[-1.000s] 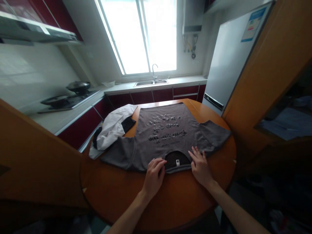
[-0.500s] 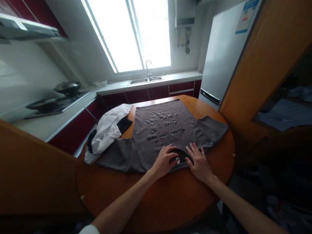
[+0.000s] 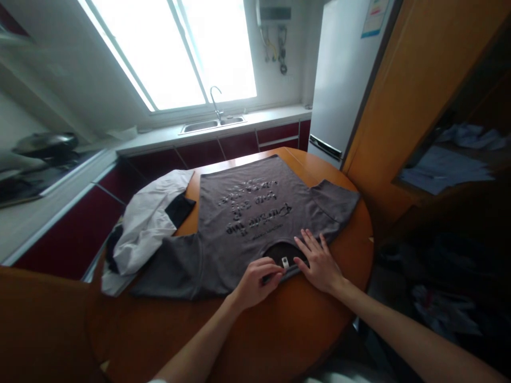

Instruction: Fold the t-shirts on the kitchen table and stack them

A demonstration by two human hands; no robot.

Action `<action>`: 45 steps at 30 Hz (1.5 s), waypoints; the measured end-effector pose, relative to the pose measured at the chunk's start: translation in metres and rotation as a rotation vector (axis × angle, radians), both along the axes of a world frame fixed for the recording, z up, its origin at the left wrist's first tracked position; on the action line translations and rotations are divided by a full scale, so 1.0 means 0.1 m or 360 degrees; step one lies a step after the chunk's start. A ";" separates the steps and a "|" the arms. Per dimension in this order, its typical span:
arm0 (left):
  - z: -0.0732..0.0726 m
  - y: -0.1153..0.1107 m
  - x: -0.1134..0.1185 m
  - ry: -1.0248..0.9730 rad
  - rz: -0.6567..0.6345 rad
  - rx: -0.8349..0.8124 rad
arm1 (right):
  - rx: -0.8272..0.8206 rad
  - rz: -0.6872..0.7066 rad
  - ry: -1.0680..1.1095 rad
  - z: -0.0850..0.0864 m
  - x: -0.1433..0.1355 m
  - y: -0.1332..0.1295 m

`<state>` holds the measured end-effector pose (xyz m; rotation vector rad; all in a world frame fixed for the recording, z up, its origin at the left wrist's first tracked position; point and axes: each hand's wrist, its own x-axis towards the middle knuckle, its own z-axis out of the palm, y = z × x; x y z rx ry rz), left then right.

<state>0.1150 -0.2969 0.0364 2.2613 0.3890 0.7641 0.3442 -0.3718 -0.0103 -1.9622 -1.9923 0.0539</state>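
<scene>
Since the earlier frame, the left hand (image 3: 255,282) has drawn back toward the near side, uncovering the white neck label (image 3: 285,262), while the right hand (image 3: 319,266) has stayed at the right of the neckline. The whole view has also swung to the right.

The dark grey T-shirt (image 3: 247,213) lies spread on the round wooden table (image 3: 279,335), its printed lettering facing up, collar at the near side and hem at the far side. The left hand's thumb and forefinger come together at the near edge of the collar, just beside the label; I cannot tell whether cloth is pinched between them. The right hand is spread flat, its fingers loose and gripping nothing, resting on the shirt right of the neck opening.

At the left, a white garment (image 3: 147,218) with a black section (image 3: 180,210) lies against the shirt's left sleeve (image 3: 171,268); which is on top is hard to tell.

A tug at the collar from one side could skew the neckline or ruck the front, since the right palm looks only lightly laid. The smooth tabletop might let the shirt slide, and the left sleeve could drag the white garment along.
</scene>
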 end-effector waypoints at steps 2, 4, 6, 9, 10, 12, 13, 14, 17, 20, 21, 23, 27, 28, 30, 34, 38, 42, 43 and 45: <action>-0.02 -0.01 -0.01 0.0009 0.0009 0.0006 | -0.0004 -0.0005 -0.0011 0.01 0.00 0.00; -0.03 -0.03 -0.02 0.0004 0.0034 0.0017 | -0.0004 -0.0008 -0.0011 0.02 0.00 0.00; -0.04 -0.04 -0.02 0.0005 0.0063 0.0028 | 0.0000 -0.0016 -0.0009 0.03 -0.01 0.00; -0.05 -0.05 -0.02 0.0016 0.0073 0.0034 | 0.0009 -0.0035 -0.0014 0.05 -0.01 0.00; -0.06 -0.05 -0.03 0.0014 0.0070 0.0040 | 0.0010 -0.0039 -0.0018 0.05 -0.01 0.00; -0.06 -0.04 -0.03 0.0009 0.0058 0.0054 | 0.0007 -0.0043 -0.0027 0.06 -0.02 0.00; -0.06 -0.04 -0.03 0.0010 0.0054 0.0065 | 0.0005 -0.0045 -0.0030 0.06 -0.02 0.00; -0.05 -0.04 -0.03 0.0011 0.0056 0.0079 | 0.0003 -0.0048 -0.0034 0.07 -0.02 0.00; -0.03 -0.04 -0.03 0.0015 0.0096 0.0124 | 0.0004 -0.0056 -0.0041 0.08 -0.03 -0.01; 0.00 -0.05 -0.02 0.0052 0.0162 0.0152 | 0.0013 -0.0058 -0.0044 0.09 -0.03 -0.01; 0.00 -0.05 -0.01 0.0086 0.0169 0.0163 | 0.0014 -0.0058 -0.0045 0.09 -0.03 -0.02; -0.01 -0.05 0.01 0.0175 0.0160 0.0200 | 0.0014 -0.0057 -0.0049 0.08 -0.04 -0.02; -0.08 -0.04 0.04 0.0395 0.0167 0.0315 | 0.0006 -0.0051 -0.0051 0.08 -0.04 -0.01; -0.11 -0.04 0.03 0.0463 0.0191 0.0349 | 0.0002 -0.0044 -0.0050 0.07 -0.04 -0.01; -0.16 -0.04 0.02 0.0611 0.0264 0.0408 | -0.0014 -0.0023 -0.0046 0.07 -0.04 -0.01; -0.23 -0.04 -0.02 0.0871 0.0402 0.0458 | -0.0043 -0.0023 -0.0047 0.04 -0.03 -0.03; -0.23 -0.04 -0.05 0.0984 0.0440 0.0450 | -0.0057 -0.0017 -0.0041 0.03 -0.03 -0.06; -0.22 0.01 -0.04 0.0992 0.0618 0.0378 | -0.0054 -0.0016 0.0026 0.09 0.05 0.03; -0.22 0.03 -0.04 0.1000 0.0698 0.0364 | -0.0039 -0.0049 0.0044 0.11 0.11 0.10; -0.24 0.04 -0.03 0.1049 0.0848 0.0340 | 0.0007 -0.0164 0.0063 0.14 0.25 0.26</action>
